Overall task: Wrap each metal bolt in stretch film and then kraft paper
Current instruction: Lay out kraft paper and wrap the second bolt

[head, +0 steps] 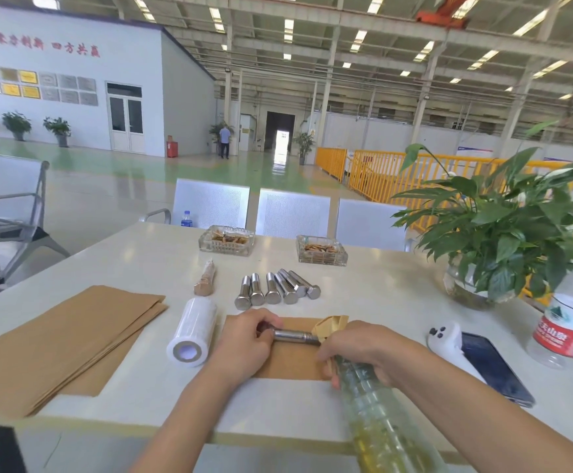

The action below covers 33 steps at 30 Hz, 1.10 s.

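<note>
We see a shiny steel bolt (293, 335) lying crosswise over a small brown sheet of kraft paper (288, 358) near the front edge of the pale desk (373, 295). Our left hand (245, 336) has its fingers curled round the head end of the bolt, gripping it. Our right hand (353, 346) closes its fingers on the threaded end, where a crumpled corner of kraft paper (331, 325) bunches up against the threads; a clear strip of stretch film (373, 414) runs from that hand back toward us, though the view is too blurred there to tell just how the film is held. Just left of the left hand stands a white roll of stretch film (192, 332), lying on its side with its hollow core facing us. Further left is a stack of flat kraft paper sheets (63, 339). Beyond the hands, six bare steel bolts (276, 291) lie side by side in a row, and to their left rests one bolt already wrapped in kraft paper (205, 280). Behind these sit two square glass ashtrays (227, 240). To the right lie a white handheld controller (447, 339) touching a dark smartphone (496, 368), a plastic water bottle with a red label (568, 319), and a leafy green plant in a glass bowl (503, 233).
</note>
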Motion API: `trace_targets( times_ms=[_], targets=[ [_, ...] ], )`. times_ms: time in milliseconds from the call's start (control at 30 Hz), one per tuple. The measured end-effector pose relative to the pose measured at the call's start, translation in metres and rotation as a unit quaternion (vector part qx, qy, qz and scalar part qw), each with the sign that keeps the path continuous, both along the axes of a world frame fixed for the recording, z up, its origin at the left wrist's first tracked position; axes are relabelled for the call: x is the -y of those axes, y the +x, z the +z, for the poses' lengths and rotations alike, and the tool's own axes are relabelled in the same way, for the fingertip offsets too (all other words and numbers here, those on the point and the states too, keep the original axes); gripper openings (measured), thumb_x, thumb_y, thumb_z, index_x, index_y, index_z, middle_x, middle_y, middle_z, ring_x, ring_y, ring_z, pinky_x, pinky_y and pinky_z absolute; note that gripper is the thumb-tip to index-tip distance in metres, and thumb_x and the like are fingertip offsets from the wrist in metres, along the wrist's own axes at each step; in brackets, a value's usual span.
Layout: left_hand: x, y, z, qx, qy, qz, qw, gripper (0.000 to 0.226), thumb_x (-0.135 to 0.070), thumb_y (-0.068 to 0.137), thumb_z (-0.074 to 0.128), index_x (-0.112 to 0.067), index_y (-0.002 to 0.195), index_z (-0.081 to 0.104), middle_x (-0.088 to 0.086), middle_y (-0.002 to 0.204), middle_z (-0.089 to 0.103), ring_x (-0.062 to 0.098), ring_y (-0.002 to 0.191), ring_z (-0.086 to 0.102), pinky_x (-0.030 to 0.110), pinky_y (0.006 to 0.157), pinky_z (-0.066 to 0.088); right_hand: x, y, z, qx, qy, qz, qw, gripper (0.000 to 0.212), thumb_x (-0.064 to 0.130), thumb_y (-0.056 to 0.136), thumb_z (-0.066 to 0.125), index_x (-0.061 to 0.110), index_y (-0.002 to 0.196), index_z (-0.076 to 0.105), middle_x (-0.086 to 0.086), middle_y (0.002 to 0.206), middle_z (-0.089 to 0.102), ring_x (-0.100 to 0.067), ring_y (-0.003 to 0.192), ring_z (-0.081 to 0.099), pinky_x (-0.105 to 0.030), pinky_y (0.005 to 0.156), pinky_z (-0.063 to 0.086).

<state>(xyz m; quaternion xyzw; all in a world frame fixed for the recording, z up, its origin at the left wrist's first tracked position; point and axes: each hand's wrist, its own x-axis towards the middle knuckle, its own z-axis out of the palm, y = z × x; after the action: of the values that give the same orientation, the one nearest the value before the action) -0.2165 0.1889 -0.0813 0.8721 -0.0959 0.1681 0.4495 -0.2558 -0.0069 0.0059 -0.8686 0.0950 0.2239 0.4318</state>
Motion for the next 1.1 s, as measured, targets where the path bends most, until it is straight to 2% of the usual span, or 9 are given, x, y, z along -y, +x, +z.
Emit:
trace_targets(
  times_ms=[167,367,467,567,733,833,900,967,1100],
  targets=[
    [0.002,0.001,0.0,-0.003,-0.006,0.0,1.0,0.028,-0.005,0.092,0.062,-0.03,0.093,0.073,-0.007,0.09,0.071,0.001,0.086,0.061,0.005,0.072,0.039,0.005,-0.004,0.003,0.009,-0.012,-0.009,1.0,0.03,0.007,0.086,0.067,-0.009,0.111,0.069,-0.015,0.062,0.068,-0.018,0.04,0.062,-0.022,0.043,0.048],
    [0.002,0.003,-0.001,-0.008,-0.008,0.007,1.0,0.029,-0.005,0.091,0.063,-0.032,0.09,0.073,-0.007,0.087,0.072,0.004,0.084,0.062,0.006,0.07,0.04,-0.015,-0.005,-0.001,0.009,-0.015,0.008,1.0,0.038,0.01,0.085,0.068,-0.005,0.119,0.066,-0.008,0.054,0.066,-0.012,0.034,0.058,-0.015,0.038,0.042],
    [0.002,0.005,-0.002,-0.016,-0.015,0.011,1.0,0.027,-0.007,0.091,0.062,-0.031,0.09,0.075,-0.007,0.086,0.072,0.005,0.084,0.063,0.008,0.07,0.042,-0.025,-0.006,-0.007,0.016,0.0,0.009,1.0,0.032,0.007,0.084,0.068,-0.006,0.113,0.068,-0.011,0.054,0.064,-0.018,0.039,0.057,-0.019,0.042,0.045],
    [0.002,0.006,-0.003,-0.018,-0.021,0.01,1.0,0.026,-0.008,0.09,0.062,-0.03,0.092,0.076,-0.01,0.085,0.073,0.001,0.082,0.064,0.009,0.07,0.043,-0.029,-0.008,-0.011,0.038,-0.005,0.0,0.999,0.009,0.008,0.082,0.066,0.0,0.087,0.07,-0.01,0.053,0.063,-0.019,0.047,0.055,-0.021,0.049,0.043],
    [0.001,0.008,-0.004,-0.02,-0.023,0.008,0.999,0.026,-0.009,0.09,0.062,-0.03,0.091,0.076,-0.012,0.086,0.073,-0.001,0.083,0.062,0.008,0.07,0.042,-0.019,-0.009,-0.01,0.056,0.026,-0.022,0.998,0.017,0.018,0.088,0.069,0.003,0.088,0.075,-0.008,0.057,0.068,-0.02,0.079,0.062,-0.028,0.068,0.047],
    [0.001,0.009,-0.006,-0.02,-0.021,0.01,1.0,0.026,-0.01,0.091,0.062,-0.032,0.09,0.076,-0.015,0.084,0.072,-0.004,0.084,0.061,0.006,0.069,0.04,-0.004,-0.014,-0.015,0.086,0.031,-0.05,0.995,0.005,0.008,0.081,0.066,0.002,0.082,0.067,-0.012,0.061,0.064,-0.022,0.059,0.062,-0.021,0.051,0.044],
    [0.0,0.01,-0.007,-0.019,-0.021,0.013,1.0,0.027,-0.011,0.09,0.062,-0.033,0.089,0.076,-0.016,0.084,0.071,-0.007,0.085,0.06,0.005,0.068,0.039,0.001,-0.022,-0.022,0.079,0.056,-0.066,0.993,0.017,0.006,0.083,0.067,0.002,0.097,0.059,-0.017,0.085,0.064,-0.021,0.045,0.062,-0.019,0.042,0.044],
    [0.0,0.011,-0.007,-0.023,-0.018,0.014,0.999,0.027,-0.011,0.09,0.062,-0.034,0.089,0.076,-0.015,0.085,0.072,-0.008,0.084,0.059,0.005,0.067,0.039,0.001,-0.027,-0.029,0.081,0.067,-0.074,0.992,0.024,0.009,0.084,0.068,0.008,0.104,0.055,-0.015,0.098,0.062,-0.02,0.044,0.064,-0.02,0.042,0.045],
    [0.001,0.01,-0.006,-0.022,-0.014,0.009,1.0,0.028,-0.01,0.091,0.063,-0.034,0.089,0.077,-0.016,0.087,0.073,-0.01,0.083,0.059,0.006,0.068,0.039,-0.004,-0.03,-0.039,0.13,0.01,-0.076,0.989,0.016,0.011,0.081,0.061,0.009,0.097,0.059,-0.006,0.068,0.066,-0.019,0.045,0.066,-0.023,0.05,0.042]
  ],
)
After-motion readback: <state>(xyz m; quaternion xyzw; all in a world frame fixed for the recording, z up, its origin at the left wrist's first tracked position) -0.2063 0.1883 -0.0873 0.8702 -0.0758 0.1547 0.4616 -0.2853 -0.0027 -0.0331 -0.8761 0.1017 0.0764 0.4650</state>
